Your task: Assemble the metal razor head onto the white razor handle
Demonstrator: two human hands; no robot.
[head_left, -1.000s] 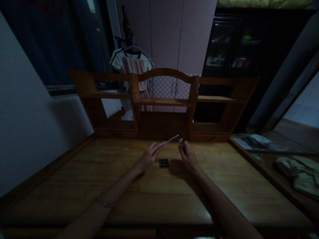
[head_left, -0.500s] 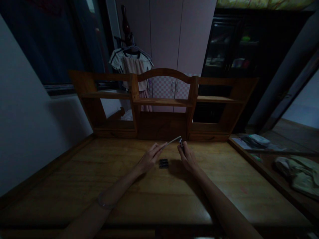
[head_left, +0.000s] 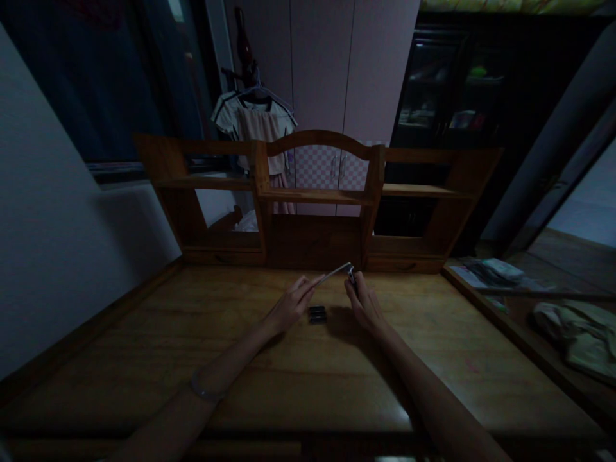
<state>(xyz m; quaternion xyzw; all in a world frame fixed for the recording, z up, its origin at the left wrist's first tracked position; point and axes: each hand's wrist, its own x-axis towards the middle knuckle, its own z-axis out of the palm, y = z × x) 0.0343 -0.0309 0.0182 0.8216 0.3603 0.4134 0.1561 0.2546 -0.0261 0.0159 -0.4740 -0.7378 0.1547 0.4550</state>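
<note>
Dark block point(head_left: 317, 314): our landmark, lying on the desk point(head_left: 269, 398).
Left hand point(head_left: 290, 304): left of the block, fingers closed on a thin strip point(head_left: 332, 274).
Right hand point(head_left: 364, 307): right of the block, fingers curled around a small metal-tipped tool point(head_left: 351, 274).
Strip's far end: beyond the block, at the tool's tip; we cannot tell whether they touch.
Wooden shelf point(head_left: 315, 197): behind the block.

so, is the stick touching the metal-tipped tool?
Cannot tell: in the head view, the far end of the stick meets the tool in outline, too small and dim to show contact or a gap.
</note>
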